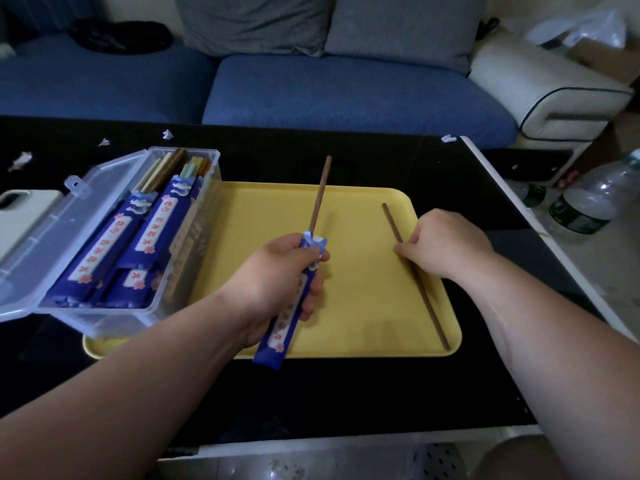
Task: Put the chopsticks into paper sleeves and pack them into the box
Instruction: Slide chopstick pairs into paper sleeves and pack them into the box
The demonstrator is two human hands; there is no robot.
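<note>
My left hand (273,285) grips a blue paper sleeve (277,337) over the yellow tray (360,299). One brown chopstick (321,194) sticks out of the sleeve's top, pointing away from me. A second brown chopstick (429,306) lies along the tray's right side, and the fingers of my right hand (446,242) are pinched on it near its far end. To the left, the clear plastic box (194,237) stands with its lid (45,251) open, holding several sleeved chopsticks (152,226).
The tray sits on a black table with a white right edge (512,202). A white phone (24,209) lies left of the box. Small paper scraps (167,134) dot the far table. Water bottles (588,202) stand on the floor at right. A blue sofa (346,95) is behind.
</note>
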